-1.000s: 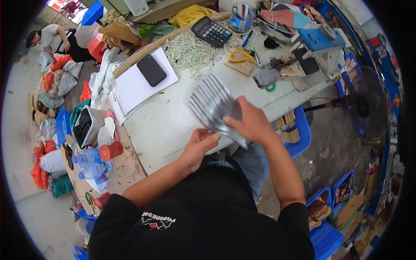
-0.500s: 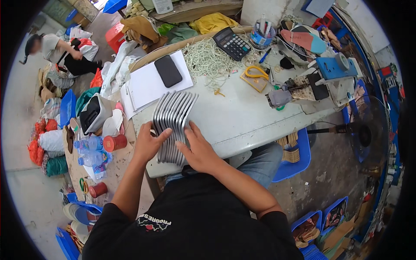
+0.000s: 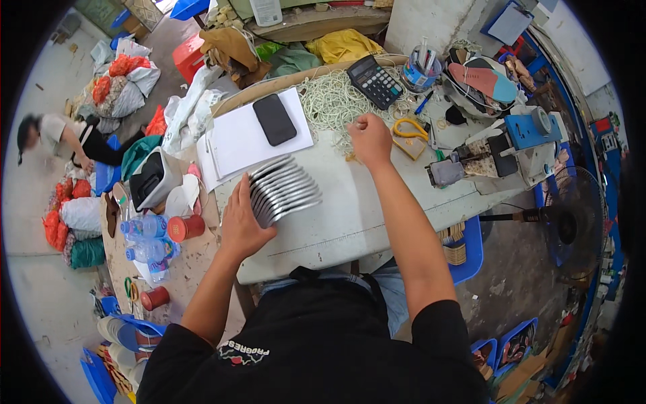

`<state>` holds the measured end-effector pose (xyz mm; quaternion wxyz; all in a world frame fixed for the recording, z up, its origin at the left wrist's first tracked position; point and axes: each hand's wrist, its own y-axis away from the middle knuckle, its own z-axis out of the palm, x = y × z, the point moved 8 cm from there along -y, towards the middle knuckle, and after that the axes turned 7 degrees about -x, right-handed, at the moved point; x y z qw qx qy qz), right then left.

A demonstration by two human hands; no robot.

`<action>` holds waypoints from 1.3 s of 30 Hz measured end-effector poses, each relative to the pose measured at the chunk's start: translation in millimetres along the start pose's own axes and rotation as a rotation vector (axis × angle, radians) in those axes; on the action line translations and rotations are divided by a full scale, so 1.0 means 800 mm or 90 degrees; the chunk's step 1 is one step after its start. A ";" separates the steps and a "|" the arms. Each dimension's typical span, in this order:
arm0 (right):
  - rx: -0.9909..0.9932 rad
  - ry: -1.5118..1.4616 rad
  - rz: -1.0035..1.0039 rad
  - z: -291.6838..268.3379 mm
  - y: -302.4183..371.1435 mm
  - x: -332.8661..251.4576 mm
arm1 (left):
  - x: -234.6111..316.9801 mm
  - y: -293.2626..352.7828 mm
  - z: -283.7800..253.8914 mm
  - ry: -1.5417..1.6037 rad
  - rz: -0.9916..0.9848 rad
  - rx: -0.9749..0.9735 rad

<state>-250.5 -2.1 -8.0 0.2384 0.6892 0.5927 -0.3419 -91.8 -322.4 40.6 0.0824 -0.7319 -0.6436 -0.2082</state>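
Observation:
A row of thin, curved pieces with shiny silver edges (image 3: pixel 286 190) stands stacked on the table's near left part, leaning and fanned to the right. My left hand (image 3: pixel 243 221) lies along the left end of this stack, fingers stretched out and touching it, thumb apart near its lower edge. Farther right, my right hand (image 3: pixel 371 139) is closed with curled fingers at the near edge of a heap of pale green string (image 3: pixel 330 101). What those fingers hold, if anything, is hidden. A brass-coloured small item (image 3: pixel 350 157) lies just left of that wrist.
White papers (image 3: pixel 222 145) with a black phone (image 3: pixel 274 120) lie behind the stack. A calculator (image 3: pixel 375 82), pen tub (image 3: pixel 422 69), yellow-handled scissors (image 3: pixel 408 128) and blue-topped machine (image 3: pixel 525 131) stand right. Bottles (image 3: pixel 151 249) are on a side table. A person (image 3: pixel 57 138) bends far left.
My right hand has left the stack and moved far and right to the string. The stack now leans over to the right; my left hand stays at its left end.

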 end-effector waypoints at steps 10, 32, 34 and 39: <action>0.034 -0.174 -0.036 -0.015 0.005 -0.021 | -0.020 -0.005 0.018 -0.118 -0.050 0.004; -0.069 0.111 -0.284 -0.095 0.241 -0.182 | 0.155 -0.022 0.071 1.121 0.006 -0.123; -0.051 0.089 -0.317 -0.129 0.277 -0.166 | 0.131 -0.026 0.091 1.179 -0.115 -0.147; -0.464 -0.263 0.155 -0.104 0.327 0.001 | 0.175 -0.007 0.055 1.418 0.021 -0.333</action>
